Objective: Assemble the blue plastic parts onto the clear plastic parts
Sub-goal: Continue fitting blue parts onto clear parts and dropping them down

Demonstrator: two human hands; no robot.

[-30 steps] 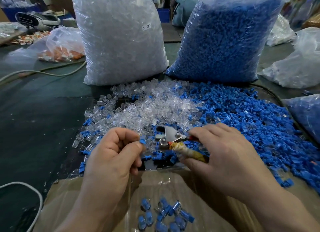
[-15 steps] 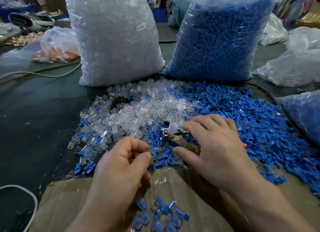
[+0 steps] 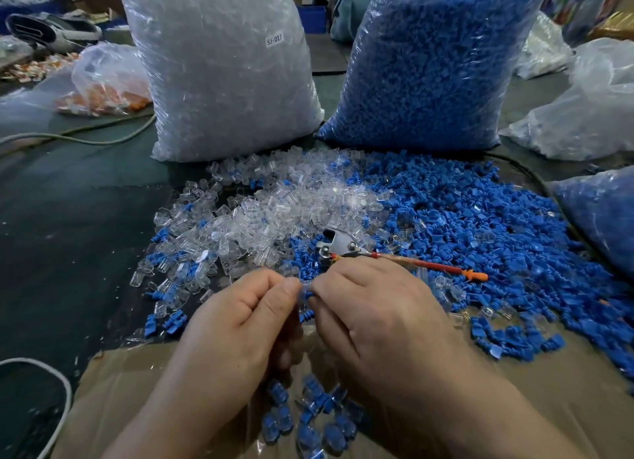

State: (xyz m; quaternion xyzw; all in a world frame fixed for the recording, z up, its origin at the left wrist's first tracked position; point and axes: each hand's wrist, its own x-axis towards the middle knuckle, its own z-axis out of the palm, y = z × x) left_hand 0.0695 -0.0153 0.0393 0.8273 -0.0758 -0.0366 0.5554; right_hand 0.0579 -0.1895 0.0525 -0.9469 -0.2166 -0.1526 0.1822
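Observation:
My left hand and my right hand meet fingertip to fingertip above the near table edge. Between them sits a small clear plastic part, pinched by my left thumb and forefinger, with a blue plastic part held by my right fingers and hanging just under it. A heap of loose clear parts lies behind the hands, and a wide spread of loose blue parts fills the right. Several joined blue-and-clear pieces lie in the cardboard box below my wrists.
Pliers with an orange handle rest on the parts just beyond my right hand. A tall bag of clear parts and a tall bag of blue parts stand behind. More bags sit at both sides. A white cable curves at the left.
My right hand let go of the pliers, which now lie on the pile. Both hands came together in front, with a clear part and a blue part pinched between their fingertips.

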